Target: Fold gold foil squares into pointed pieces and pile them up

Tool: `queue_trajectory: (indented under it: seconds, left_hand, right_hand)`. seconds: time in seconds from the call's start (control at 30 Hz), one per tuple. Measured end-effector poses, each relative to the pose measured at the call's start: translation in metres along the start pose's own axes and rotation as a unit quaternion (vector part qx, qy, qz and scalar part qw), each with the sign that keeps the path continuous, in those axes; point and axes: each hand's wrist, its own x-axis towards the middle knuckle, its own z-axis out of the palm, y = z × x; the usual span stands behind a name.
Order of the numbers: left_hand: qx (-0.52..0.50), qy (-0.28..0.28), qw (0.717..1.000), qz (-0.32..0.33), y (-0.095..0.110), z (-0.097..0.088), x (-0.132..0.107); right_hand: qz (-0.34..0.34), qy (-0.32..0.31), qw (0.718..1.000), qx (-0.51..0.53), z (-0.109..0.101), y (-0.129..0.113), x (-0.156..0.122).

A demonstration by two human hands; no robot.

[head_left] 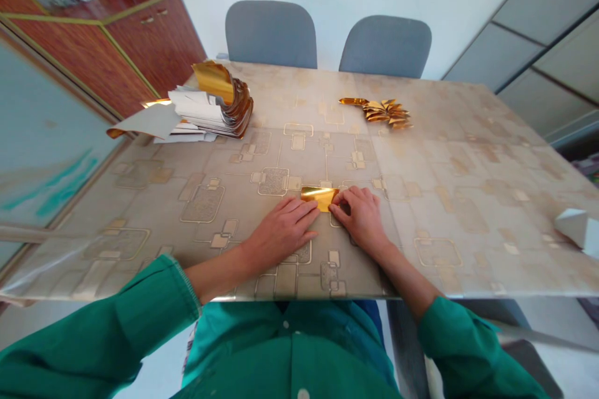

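A small folded piece of gold foil paper (pixel 320 196) lies on the patterned table (pixel 196 199) just in front of me. My left hand (pixel 281 230) rests flat with its fingers stretched onto the paper's left and near edge. My right hand (pixel 359 215) presses its fingertips on the paper's right edge, fingers together and bent. Both hands touch the paper and hold it down against the table.
A stack of gold and white sheets (pixel 206 109) sits at the far left. A pile of folded gold pieces (pixel 384 112) lies at the far centre. Two grey chairs (pixel 327 40) stand behind. A white object (pixel 578 227) sits at the right edge; a wooden cabinet (pixel 140 43) stands left.
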Motion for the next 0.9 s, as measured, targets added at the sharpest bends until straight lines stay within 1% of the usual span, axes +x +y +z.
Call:
queue_trajectory:
  seconds: [0.07, 0.17, 0.27, 0.33, 0.4, 0.43, 0.47, 0.53, 0.63, 0.83, 0.9]
  left_hand:
    - [0.001, 0.002, 1.000, -0.012, -0.002, 0.000, -0.004]
    - [-0.005, 0.000, 1.000, -0.007, -0.004, 0.001, -0.006]
    - [-0.014, 0.000, 1.000, 0.001, -0.005, 0.003, -0.005]
    - [-0.016, -0.001, 1.000, 0.001, -0.006, 0.003, -0.005]
    - [-0.019, -0.007, 1.000, 0.000, -0.005, 0.002, -0.005]
    - [-0.020, -0.011, 1.000, -0.001, -0.005, 0.002, -0.005]
    - [-0.021, -0.015, 1.000, -0.001, -0.005, 0.001, -0.005]
    - [-0.018, -0.019, 1.000, -0.001, -0.004, 0.000, -0.006]
    - [-0.007, -0.015, 1.000, -0.009, -0.003, -0.001, -0.007]
    - [-0.008, -0.018, 1.000, -0.020, -0.004, -0.003, -0.009]
    - [-0.014, -0.018, 1.000, -0.019, -0.007, -0.003, -0.010]
  right_hand:
    - [0.002, -0.005, 1.000, 0.006, 0.000, 0.001, 0.001]
    - [0.001, -0.005, 1.000, 0.009, -0.001, 0.002, 0.001]
    - [-0.024, 0.021, 0.999, -0.006, -0.005, -0.001, -0.003]
    - [-0.063, 0.054, 0.996, -0.031, -0.008, -0.007, -0.008]
    - [-0.125, 0.067, 0.988, -0.054, -0.007, -0.015, -0.016]
    - [-0.167, 0.055, 0.983, -0.058, -0.005, -0.020, -0.020]
    - [-0.195, 0.035, 0.978, -0.065, -0.002, -0.024, -0.024]
    - [-0.192, 0.023, 0.978, -0.084, 0.004, -0.029, -0.031]
    - [-0.170, 0.000, 0.980, -0.104, 0.007, -0.027, -0.038]
    - [-0.145, -0.017, 0.980, -0.133, -0.004, -0.010, -0.044]
    - [-0.146, -0.017, 0.980, -0.133, -0.007, -0.005, -0.045]
